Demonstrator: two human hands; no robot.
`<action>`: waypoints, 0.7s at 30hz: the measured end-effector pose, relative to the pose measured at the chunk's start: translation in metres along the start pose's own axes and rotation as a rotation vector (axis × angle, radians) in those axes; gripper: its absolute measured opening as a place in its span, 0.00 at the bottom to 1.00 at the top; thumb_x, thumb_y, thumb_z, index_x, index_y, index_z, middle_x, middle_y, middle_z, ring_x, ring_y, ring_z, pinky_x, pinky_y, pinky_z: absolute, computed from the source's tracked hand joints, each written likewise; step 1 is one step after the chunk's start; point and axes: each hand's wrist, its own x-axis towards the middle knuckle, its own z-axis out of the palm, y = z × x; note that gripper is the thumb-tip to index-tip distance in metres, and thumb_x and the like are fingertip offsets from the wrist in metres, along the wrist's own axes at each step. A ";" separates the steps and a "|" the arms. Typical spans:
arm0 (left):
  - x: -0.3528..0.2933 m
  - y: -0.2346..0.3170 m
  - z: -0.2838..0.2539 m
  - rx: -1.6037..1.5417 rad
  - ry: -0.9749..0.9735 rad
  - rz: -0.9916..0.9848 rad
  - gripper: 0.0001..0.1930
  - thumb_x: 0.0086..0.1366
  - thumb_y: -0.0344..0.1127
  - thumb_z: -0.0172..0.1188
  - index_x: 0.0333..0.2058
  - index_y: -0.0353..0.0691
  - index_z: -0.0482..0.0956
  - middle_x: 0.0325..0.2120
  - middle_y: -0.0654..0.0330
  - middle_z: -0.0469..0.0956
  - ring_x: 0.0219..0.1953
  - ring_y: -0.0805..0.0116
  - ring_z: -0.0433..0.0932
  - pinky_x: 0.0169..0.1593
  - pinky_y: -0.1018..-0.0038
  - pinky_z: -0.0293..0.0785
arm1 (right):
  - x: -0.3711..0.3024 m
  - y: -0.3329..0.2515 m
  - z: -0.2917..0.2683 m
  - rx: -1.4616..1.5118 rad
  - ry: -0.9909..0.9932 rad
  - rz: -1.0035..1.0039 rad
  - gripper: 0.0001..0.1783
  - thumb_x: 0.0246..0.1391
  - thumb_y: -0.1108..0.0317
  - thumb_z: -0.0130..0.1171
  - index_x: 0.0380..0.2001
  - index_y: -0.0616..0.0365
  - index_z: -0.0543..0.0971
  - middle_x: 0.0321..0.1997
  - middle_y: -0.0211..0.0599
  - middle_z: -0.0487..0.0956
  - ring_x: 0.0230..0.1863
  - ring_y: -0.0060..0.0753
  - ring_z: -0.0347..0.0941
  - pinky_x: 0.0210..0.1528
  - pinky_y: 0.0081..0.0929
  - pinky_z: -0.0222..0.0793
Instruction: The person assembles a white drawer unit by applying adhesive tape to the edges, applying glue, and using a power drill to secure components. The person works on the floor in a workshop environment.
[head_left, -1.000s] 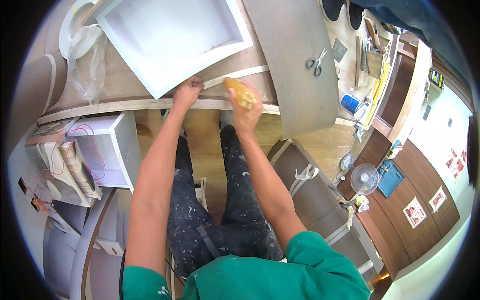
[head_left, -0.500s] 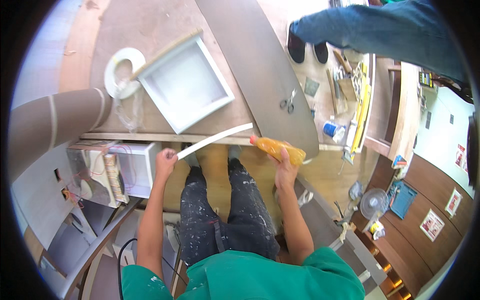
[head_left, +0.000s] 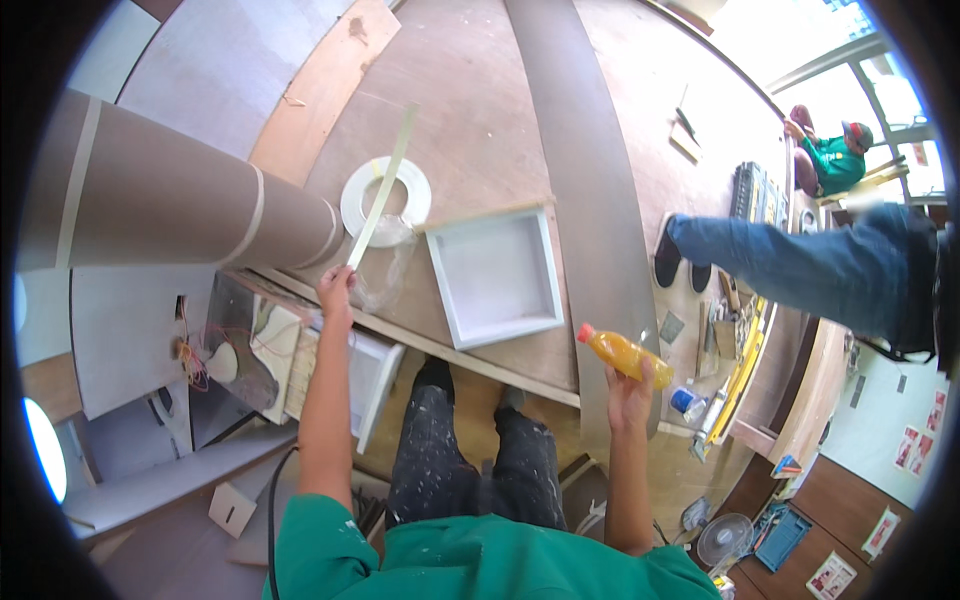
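My left hand (head_left: 338, 288) is closed on the near end of a long, thin, pale strip of edge banding (head_left: 384, 190). The strip points away from me, its far part passing in front of a white roll of banding (head_left: 420, 188) on the bench. In my right hand (head_left: 630, 398) is a clear plastic bottle (head_left: 625, 354) of yellow-orange liquid with a red cap. It lies tilted, cap to the left, above a long brown-grey panel (head_left: 585, 130). Between my hands a shallow white drawer box (head_left: 497, 282) rests on the bench.
A big brown roll (head_left: 165, 185) lies at the left. Clear plastic wrap (head_left: 385, 270) sits by the banding roll. At the right, a person's jeans-clad leg (head_left: 790, 255) stands on the bench near tools and a blue can (head_left: 687, 402). Another person in green (head_left: 835, 160) is farther back.
My left hand has swung the strip outward over the bench, so it points away instead of to the right. The bottle stays in my right hand. The whole view has shifted leftward.
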 end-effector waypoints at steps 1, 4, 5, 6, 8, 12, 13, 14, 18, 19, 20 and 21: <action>0.030 -0.005 0.016 -0.037 0.043 -0.014 0.07 0.60 0.25 0.64 0.38 0.33 0.79 0.28 0.64 0.79 0.27 0.77 0.77 0.35 0.83 0.78 | 0.004 0.008 0.015 0.004 -0.004 0.006 0.25 0.62 0.56 0.60 0.56 0.58 0.70 0.54 0.40 0.75 0.56 0.39 0.74 0.53 0.38 0.77; 0.097 -0.016 0.065 -0.179 0.131 -0.090 0.06 0.59 0.23 0.64 0.36 0.32 0.78 0.27 0.62 0.78 0.26 0.74 0.78 0.31 0.79 0.80 | 0.011 0.032 0.049 0.000 0.010 0.021 0.25 0.63 0.53 0.59 0.56 0.57 0.70 0.54 0.39 0.76 0.57 0.38 0.74 0.54 0.36 0.76; 0.120 -0.014 0.079 -0.191 0.164 -0.109 0.07 0.59 0.24 0.63 0.36 0.31 0.78 0.27 0.61 0.78 0.26 0.73 0.78 0.31 0.79 0.80 | 0.014 0.040 0.064 0.007 0.017 0.022 0.25 0.63 0.54 0.59 0.56 0.58 0.70 0.54 0.39 0.76 0.56 0.38 0.74 0.53 0.36 0.77; 0.142 -0.012 0.093 -0.202 0.196 -0.129 0.07 0.58 0.24 0.63 0.36 0.31 0.78 0.27 0.60 0.78 0.25 0.73 0.78 0.30 0.78 0.80 | 0.019 0.046 0.079 0.004 -0.007 0.040 0.25 0.62 0.54 0.59 0.55 0.58 0.70 0.54 0.40 0.76 0.56 0.38 0.75 0.51 0.35 0.78; 0.187 -0.014 0.099 -0.178 0.271 -0.154 0.07 0.58 0.24 0.63 0.36 0.29 0.78 0.27 0.58 0.78 0.25 0.71 0.78 0.29 0.77 0.81 | 0.018 0.060 0.104 -0.002 -0.023 0.095 0.25 0.62 0.54 0.59 0.55 0.59 0.70 0.54 0.41 0.76 0.55 0.38 0.75 0.48 0.33 0.80; 0.268 -0.014 0.104 -0.162 0.430 -0.144 0.09 0.57 0.25 0.64 0.35 0.26 0.77 0.26 0.55 0.78 0.25 0.68 0.79 0.28 0.74 0.81 | 0.030 0.091 0.127 0.025 0.010 0.148 0.26 0.62 0.54 0.60 0.55 0.60 0.70 0.55 0.42 0.76 0.54 0.39 0.76 0.46 0.32 0.81; 0.283 -0.017 0.107 -0.178 0.465 -0.143 0.09 0.56 0.25 0.64 0.35 0.25 0.77 0.27 0.55 0.79 0.25 0.67 0.80 0.28 0.74 0.81 | 0.032 0.096 0.131 0.028 0.022 0.160 0.26 0.62 0.54 0.60 0.56 0.60 0.70 0.55 0.42 0.76 0.55 0.39 0.75 0.48 0.33 0.81; 0.294 -0.019 0.117 -0.115 0.493 -0.153 0.10 0.56 0.25 0.65 0.35 0.24 0.77 0.28 0.53 0.79 0.26 0.65 0.81 0.29 0.72 0.82 | 0.033 0.094 0.134 0.027 0.038 0.159 0.26 0.62 0.54 0.60 0.56 0.60 0.70 0.55 0.42 0.75 0.56 0.40 0.75 0.50 0.34 0.80; 0.358 -0.024 0.095 0.503 0.555 -0.281 0.17 0.59 0.35 0.66 0.40 0.25 0.79 0.39 0.45 0.81 0.37 0.57 0.84 0.41 0.64 0.82 | 0.042 0.102 0.153 0.059 0.056 0.150 0.27 0.62 0.55 0.60 0.57 0.60 0.70 0.56 0.41 0.75 0.59 0.40 0.72 0.56 0.39 0.75; 0.382 -0.016 0.068 0.665 0.519 -0.283 0.18 0.60 0.39 0.65 0.41 0.29 0.80 0.41 0.45 0.81 0.41 0.57 0.83 0.46 0.63 0.80 | 0.048 0.106 0.157 0.064 0.033 0.163 0.27 0.62 0.55 0.60 0.57 0.60 0.69 0.57 0.41 0.75 0.60 0.40 0.72 0.57 0.39 0.75; 0.387 -0.022 0.073 0.933 0.399 -0.277 0.17 0.62 0.41 0.64 0.43 0.33 0.81 0.43 0.46 0.81 0.45 0.57 0.81 0.48 0.63 0.79 | 0.053 0.106 0.155 0.047 0.044 0.147 0.27 0.62 0.55 0.60 0.58 0.60 0.69 0.57 0.41 0.75 0.60 0.40 0.72 0.59 0.40 0.74; 0.391 -0.027 0.082 1.228 0.279 -0.243 0.17 0.63 0.44 0.62 0.44 0.36 0.82 0.45 0.47 0.81 0.48 0.57 0.80 0.51 0.63 0.77 | 0.058 0.105 0.155 0.035 0.053 0.131 0.27 0.62 0.55 0.60 0.58 0.60 0.69 0.57 0.41 0.75 0.61 0.40 0.71 0.60 0.41 0.73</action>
